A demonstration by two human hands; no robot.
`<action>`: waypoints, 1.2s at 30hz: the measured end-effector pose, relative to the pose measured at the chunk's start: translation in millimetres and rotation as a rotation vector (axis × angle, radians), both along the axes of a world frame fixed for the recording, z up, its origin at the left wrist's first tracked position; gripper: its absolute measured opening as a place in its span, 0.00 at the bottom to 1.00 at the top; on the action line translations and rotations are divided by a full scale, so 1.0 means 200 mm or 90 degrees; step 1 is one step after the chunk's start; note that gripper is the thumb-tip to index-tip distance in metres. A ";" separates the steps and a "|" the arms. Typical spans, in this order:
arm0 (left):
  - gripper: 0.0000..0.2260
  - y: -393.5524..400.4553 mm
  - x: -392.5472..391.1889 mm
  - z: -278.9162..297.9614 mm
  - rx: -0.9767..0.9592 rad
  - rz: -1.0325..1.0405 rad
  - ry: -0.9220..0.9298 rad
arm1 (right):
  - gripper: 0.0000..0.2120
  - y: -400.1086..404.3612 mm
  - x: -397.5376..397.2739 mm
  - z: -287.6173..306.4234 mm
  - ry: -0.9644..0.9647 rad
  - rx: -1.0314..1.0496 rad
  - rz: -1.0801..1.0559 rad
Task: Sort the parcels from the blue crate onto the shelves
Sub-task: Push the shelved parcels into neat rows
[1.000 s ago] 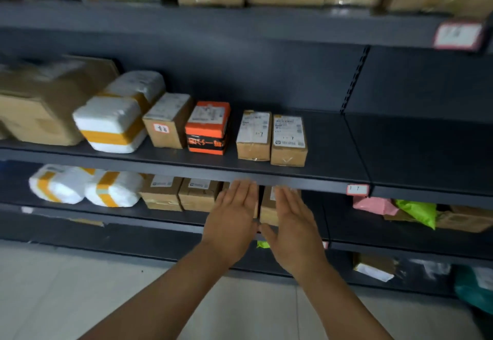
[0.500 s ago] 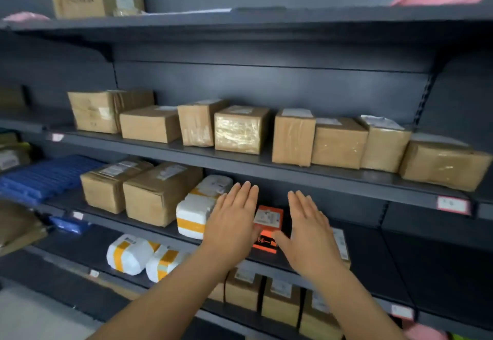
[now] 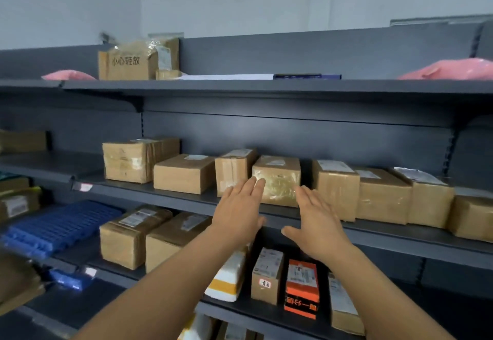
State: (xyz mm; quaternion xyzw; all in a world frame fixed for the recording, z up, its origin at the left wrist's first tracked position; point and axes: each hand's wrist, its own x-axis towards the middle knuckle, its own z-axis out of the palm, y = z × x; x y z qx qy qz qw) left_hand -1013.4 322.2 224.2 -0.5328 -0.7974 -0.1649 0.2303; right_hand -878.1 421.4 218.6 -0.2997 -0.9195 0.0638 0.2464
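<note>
Fingers [image 3: 253, 187] of the left hand [image 3: 237, 211] and right hand [image 3: 318, 222] stretch straight, holding nothing; just beyond their tips a tape-wrapped parcel [image 3: 277, 179] sits on the shelf [image 3: 400, 235] among other boxes.

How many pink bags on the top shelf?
2. One pink bag lies at the left end beside the cardboard box; the other at the far right, cut by the frame. More may be hidden.

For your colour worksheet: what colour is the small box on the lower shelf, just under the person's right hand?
Orange above, black below, with a white label: the small box, in the head view.
</note>
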 end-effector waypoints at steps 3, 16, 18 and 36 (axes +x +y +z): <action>0.36 0.07 -0.08 0.05 -0.008 -0.022 0.012 | 0.45 0.08 -0.04 0.05 -0.011 0.008 -0.045; 0.34 0.60 -0.29 0.13 -0.089 -0.041 0.052 | 0.41 0.71 -0.11 0.20 -0.115 0.052 -0.164; 0.34 0.67 -0.34 0.13 -0.093 -0.031 0.058 | 0.39 0.77 -0.14 0.20 -0.108 0.053 -0.149; 0.27 0.65 -0.79 0.11 -0.090 0.050 0.067 | 0.33 0.71 -0.64 0.15 -0.046 0.073 -0.029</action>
